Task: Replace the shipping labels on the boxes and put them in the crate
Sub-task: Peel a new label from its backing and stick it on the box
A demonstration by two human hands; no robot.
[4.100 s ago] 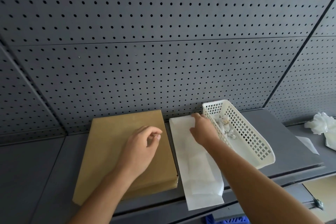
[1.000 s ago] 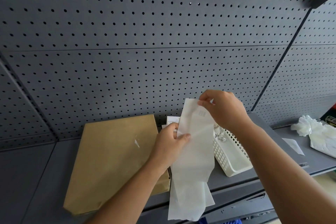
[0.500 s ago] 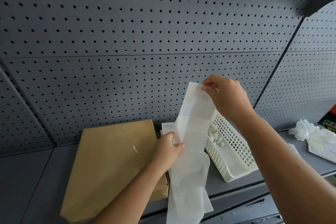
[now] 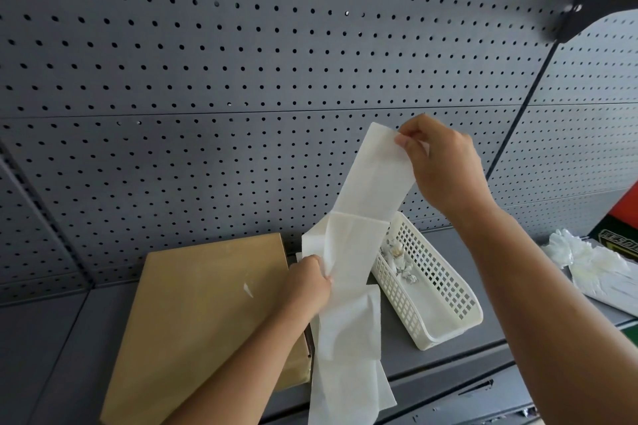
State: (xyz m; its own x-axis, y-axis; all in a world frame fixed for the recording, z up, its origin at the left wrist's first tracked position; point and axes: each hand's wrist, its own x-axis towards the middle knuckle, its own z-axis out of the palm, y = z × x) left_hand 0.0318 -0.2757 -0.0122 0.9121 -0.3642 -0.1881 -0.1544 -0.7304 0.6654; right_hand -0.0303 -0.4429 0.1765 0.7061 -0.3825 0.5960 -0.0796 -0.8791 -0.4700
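midway: label strip [image 4: 362,245] pinched taut between right hand [image 4: 445,169] and left hand [image 4: 307,286]; box [image 4: 207,314] bare, relabelling and crating judged pending.

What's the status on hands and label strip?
Right hand pinches label strip top; left hand grips mid-strip. Box flat, unlabelled. White basket beside, clear.

Both forearms are bare with no sleeve showing, and the left hand [image 4: 307,286] and right hand [image 4: 445,166] wear no gloves, rings or watch.
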